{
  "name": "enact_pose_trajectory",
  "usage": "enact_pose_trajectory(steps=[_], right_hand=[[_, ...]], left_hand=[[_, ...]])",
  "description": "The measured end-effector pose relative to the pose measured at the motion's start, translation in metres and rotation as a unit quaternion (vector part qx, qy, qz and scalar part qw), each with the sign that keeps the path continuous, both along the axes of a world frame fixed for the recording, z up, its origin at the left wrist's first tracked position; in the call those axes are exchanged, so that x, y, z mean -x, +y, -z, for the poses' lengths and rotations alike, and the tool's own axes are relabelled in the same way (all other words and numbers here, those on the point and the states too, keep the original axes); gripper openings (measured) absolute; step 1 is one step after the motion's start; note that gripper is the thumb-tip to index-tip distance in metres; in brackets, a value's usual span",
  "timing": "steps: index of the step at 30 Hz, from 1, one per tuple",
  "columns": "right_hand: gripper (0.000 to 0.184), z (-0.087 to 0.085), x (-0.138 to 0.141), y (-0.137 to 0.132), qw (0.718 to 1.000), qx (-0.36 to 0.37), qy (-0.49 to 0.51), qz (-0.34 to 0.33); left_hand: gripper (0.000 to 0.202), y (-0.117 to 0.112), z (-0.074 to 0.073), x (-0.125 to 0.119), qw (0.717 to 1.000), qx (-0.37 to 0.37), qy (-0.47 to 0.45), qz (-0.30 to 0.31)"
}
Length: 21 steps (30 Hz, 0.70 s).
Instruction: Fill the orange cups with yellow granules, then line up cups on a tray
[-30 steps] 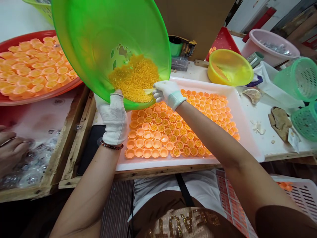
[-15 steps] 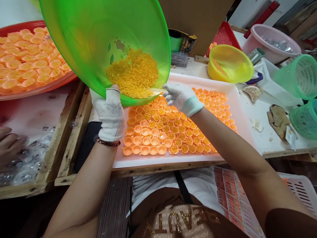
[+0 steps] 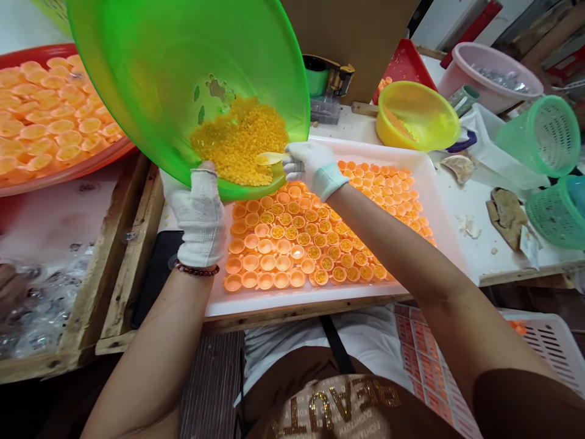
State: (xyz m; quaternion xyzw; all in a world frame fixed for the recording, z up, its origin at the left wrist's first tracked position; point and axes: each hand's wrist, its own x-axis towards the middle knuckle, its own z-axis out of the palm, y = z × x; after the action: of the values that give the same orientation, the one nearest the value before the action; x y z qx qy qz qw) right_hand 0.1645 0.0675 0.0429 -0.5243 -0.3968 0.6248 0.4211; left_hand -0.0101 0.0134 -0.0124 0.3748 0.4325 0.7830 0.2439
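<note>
My left hand (image 3: 195, 213), in a white glove, grips the rim of a large green basin (image 3: 150, 91) and holds it tilted towards me. Small yellow beads (image 3: 249, 140) lie heaped in its lower side. In my gloved right hand (image 3: 313, 167) is a pale yellow spoon (image 3: 270, 158), its bowl over the beads. Below both hands stands a white tray (image 3: 441, 201) packed with rows of small orange cups (image 3: 265, 263). Cups in the middle and right of the tray hold yellow beads; those at the front left look bare inside.
A red basin (image 3: 91, 160) full of larger orange cups stands left, above clear plastic pieces (image 3: 41, 317) near another person's hand (image 3: 8, 286). A dark phone-like slab (image 3: 158, 274) lies by the tray. Right are a yellow bowl (image 3: 415, 116), a pink basin (image 3: 498, 64) and green baskets (image 3: 539, 137).
My right hand has moved left, bringing the spoon from the basin's rim further in over the beads. My left hand still holds the basin tilted. The whole view has shifted slightly.
</note>
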Motion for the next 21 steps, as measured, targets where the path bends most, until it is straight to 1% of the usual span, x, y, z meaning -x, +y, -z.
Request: enact_pose_trajectory(steps=[3,7,10,12,13,15,18,20,21], right_hand=[[0.017,-0.001,-0.023,-0.015,0.998,0.029,0.045,-0.019],[0.012,0.001,-0.047,-0.051,0.996,0.054,0.047,-0.049],[0.011,0.005,-0.055,-0.076,0.995,0.068,0.04,-0.068],[0.01,0.005,-0.056,-0.083,0.995,0.065,0.037,-0.071],[0.01,0.004,-0.056,-0.082,0.996,0.055,0.032,-0.069],[0.01,-0.003,-0.052,-0.072,0.998,0.018,0.006,-0.054],[0.011,-0.014,-0.044,-0.041,0.995,-0.075,-0.072,-0.011],[0.011,-0.016,-0.036,-0.019,0.983,-0.127,-0.133,0.015],[0.01,-0.015,-0.031,-0.009,0.977,-0.141,-0.157,0.018]], left_hand=[[0.024,0.004,0.005,0.002,1.0,-0.009,0.013,-0.002],[0.032,0.01,0.012,0.005,1.0,-0.012,0.014,-0.016],[0.031,0.01,0.013,0.007,1.0,-0.011,0.025,-0.016],[0.028,0.008,0.011,0.006,0.999,-0.013,0.029,-0.004],[0.026,0.007,0.01,0.005,1.0,-0.01,0.028,0.002],[0.024,0.005,0.006,0.002,1.0,-0.004,0.02,0.009],[0.025,0.001,0.002,-0.001,1.0,0.008,0.001,0.008],[0.026,0.0,0.0,-0.001,1.0,0.014,-0.005,0.015],[0.026,-0.001,0.001,-0.001,1.0,0.02,-0.002,0.018]])
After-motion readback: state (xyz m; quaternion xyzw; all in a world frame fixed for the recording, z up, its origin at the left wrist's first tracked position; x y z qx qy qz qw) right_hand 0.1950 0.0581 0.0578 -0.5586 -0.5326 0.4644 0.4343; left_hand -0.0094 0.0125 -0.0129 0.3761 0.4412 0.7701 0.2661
